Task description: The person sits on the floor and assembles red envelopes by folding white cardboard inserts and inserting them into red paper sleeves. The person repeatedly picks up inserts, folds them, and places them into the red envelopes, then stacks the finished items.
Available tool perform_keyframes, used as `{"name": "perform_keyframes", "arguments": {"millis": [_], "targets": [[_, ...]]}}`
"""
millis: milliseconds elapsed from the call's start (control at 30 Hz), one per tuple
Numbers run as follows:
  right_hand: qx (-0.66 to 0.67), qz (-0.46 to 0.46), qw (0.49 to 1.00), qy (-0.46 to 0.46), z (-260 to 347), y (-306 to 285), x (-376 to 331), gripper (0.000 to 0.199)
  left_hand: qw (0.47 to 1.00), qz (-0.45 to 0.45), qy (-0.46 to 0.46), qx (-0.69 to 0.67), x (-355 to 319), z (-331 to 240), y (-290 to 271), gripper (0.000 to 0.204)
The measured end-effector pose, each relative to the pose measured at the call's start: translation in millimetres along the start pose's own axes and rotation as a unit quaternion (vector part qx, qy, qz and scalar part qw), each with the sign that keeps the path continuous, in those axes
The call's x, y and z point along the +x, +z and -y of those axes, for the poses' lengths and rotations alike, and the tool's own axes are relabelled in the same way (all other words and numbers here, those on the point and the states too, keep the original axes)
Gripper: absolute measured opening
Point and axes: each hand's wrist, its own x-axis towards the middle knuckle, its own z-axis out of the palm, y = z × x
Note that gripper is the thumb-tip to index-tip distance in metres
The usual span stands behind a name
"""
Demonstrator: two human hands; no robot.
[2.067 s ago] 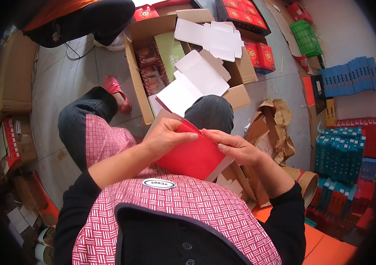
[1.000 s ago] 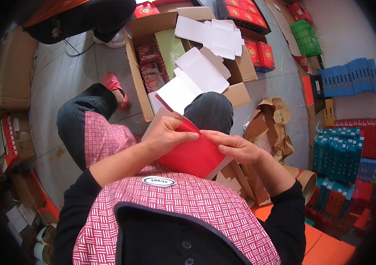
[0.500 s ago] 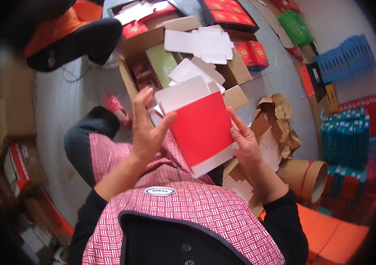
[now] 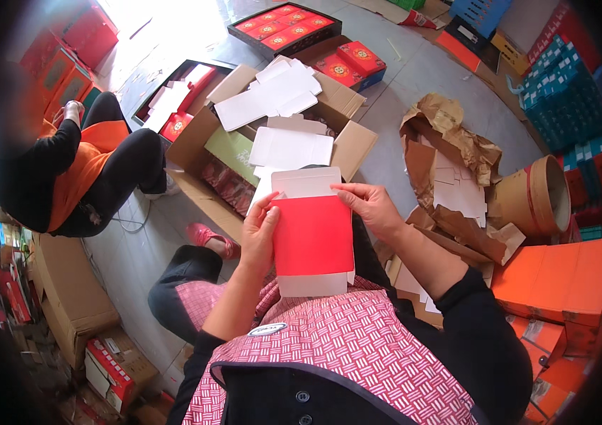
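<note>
The left hand point(image 4: 260, 234) is gripping the red flat carton point(image 4: 313, 237) along its left edge; the right hand point(image 4: 371, 207) is pinching its upper right corner. Both are grasping it upright.

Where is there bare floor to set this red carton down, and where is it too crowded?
Bare grey floor lies between the open cardboard box and the crumpled brown paper. Another strip runs left of the knee, toward the seated co-worker. The right side, by the orange boxes, is crowded.
</note>
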Motion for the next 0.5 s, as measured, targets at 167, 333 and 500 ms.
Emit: {"name": "perform_keyframes", "arguments": {"millis": [167,333,500], "targets": [[-0.112,-0.074,0.985,-0.107,-21,-1,0,0.031,0.999,0.017,-0.026,-0.008,11,-6,2,0.021],[-0.086,-0.157,0.967,-0.181,-17,22,-4,0.029,0.998,0.039,0.019,0.054,14,-2,-3,0.017],[-0.103,-0.196,0.945,-0.241,-23,28,3,0.030,0.999,-0.001,-0.015,-0.049,11,-1,1,0.013]]}}
